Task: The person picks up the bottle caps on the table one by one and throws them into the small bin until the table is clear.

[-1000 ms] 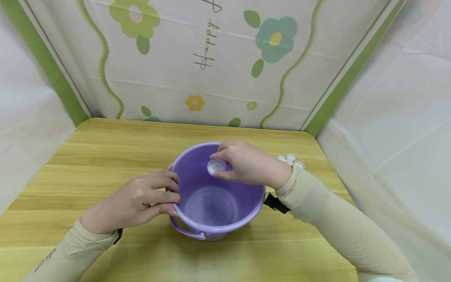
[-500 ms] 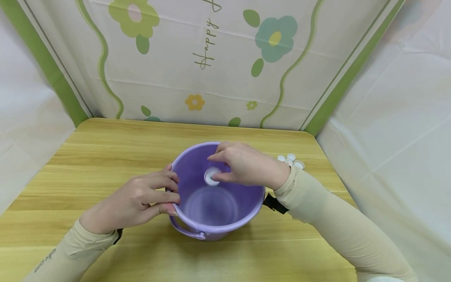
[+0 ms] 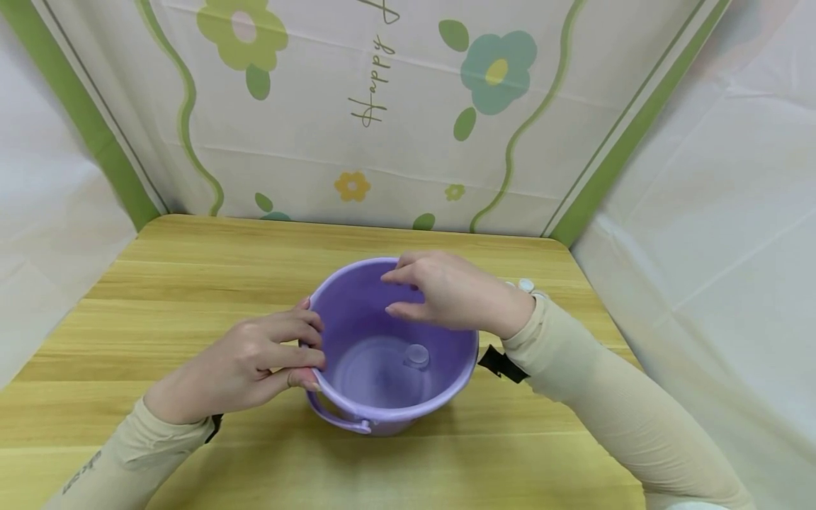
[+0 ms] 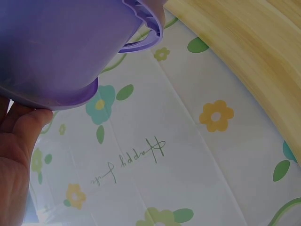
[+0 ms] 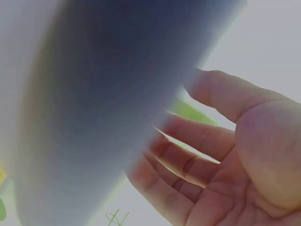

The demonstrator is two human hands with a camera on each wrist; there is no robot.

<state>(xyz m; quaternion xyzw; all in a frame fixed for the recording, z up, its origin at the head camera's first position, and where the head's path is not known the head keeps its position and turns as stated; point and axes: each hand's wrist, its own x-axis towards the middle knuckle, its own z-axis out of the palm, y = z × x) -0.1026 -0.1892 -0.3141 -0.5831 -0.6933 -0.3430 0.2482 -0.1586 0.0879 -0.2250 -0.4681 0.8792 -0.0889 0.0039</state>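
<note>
At the purple bucket (image 3: 395,414), both hands (image 3: 255,360) (image 3: 449,292), right thumb and fingers (image 3: 400,275) apart.

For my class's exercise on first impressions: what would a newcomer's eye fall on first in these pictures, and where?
First, the purple bucket near the middle of the wooden table, gripped at its left side by the left hand, with a pale round cap low inside it. The right hand, holding nothing, is open over the bucket's far right side. Behind the table, a floral cloth bears the word "Happy" turned sideways.
</note>
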